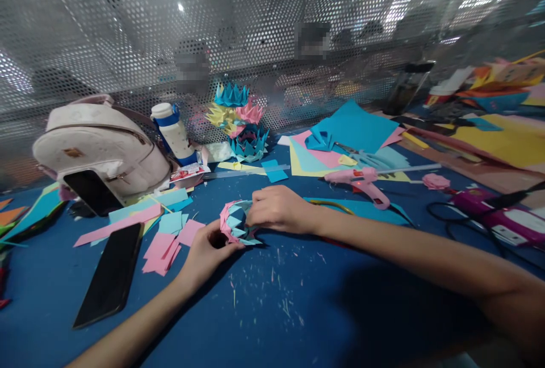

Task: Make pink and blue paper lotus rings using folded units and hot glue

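Note:
A folded paper flower (pixel 235 221) in pink and light blue stands on the blue table between my two hands. My left hand (pixel 207 251) is closed on its left and lower edge, thumb along the front. From the right, my right hand (pixel 271 209) pinches the flower's light blue rim with curled fingers; its fingertips are partly hidden. Left of the hands lie small pink paper squares (pixel 162 251) and light blue squares (pixel 171 222). A pink glue gun (pixel 360 180) rests on its side to the right, beyond my right forearm.
Finished paper flowers (pixel 238 121) are stacked at the back, beside a white bottle (pixel 172 132) and a pale backpack (pixel 100 143). A black phone (pixel 111 271) lies at left. Coloured sheets (pixel 351 126) and a purple power strip (pixel 496 214) with cables occupy the right.

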Demonstrator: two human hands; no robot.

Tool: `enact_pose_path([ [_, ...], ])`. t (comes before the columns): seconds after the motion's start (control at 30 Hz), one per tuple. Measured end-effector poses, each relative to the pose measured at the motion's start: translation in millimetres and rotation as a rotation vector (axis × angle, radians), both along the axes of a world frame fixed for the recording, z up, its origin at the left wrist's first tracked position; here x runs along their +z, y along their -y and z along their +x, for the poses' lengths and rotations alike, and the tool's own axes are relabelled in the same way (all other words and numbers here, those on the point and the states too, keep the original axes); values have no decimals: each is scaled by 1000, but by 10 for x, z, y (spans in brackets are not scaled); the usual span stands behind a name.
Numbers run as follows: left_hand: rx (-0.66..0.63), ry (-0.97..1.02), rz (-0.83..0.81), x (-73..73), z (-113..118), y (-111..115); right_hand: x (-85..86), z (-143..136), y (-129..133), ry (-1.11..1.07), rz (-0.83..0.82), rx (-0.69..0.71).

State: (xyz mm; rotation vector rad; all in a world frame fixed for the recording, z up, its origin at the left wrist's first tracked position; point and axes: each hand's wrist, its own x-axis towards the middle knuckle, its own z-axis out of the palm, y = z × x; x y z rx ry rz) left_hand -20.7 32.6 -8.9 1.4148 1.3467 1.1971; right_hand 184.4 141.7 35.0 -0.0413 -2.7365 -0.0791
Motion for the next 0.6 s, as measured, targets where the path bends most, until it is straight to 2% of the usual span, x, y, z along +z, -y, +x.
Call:
enact_pose_path([
  [0.13,-5,41,-3,4,10,-6,23,-36,100,57,245,-5],
  [0.2,6,48,-12,11,12,-9,32,-55,132,91,285,5],
  [0.27,11,45,-27,17,7,-10,41,-63,143,114,248,-9],
  [0.43,-19,40,-73,19,-22,-14,51,-33,76,149,18,-58],
  [0.6,-48,63,-110,2,-42,-41,24,3,-58,192,-109,74],
])
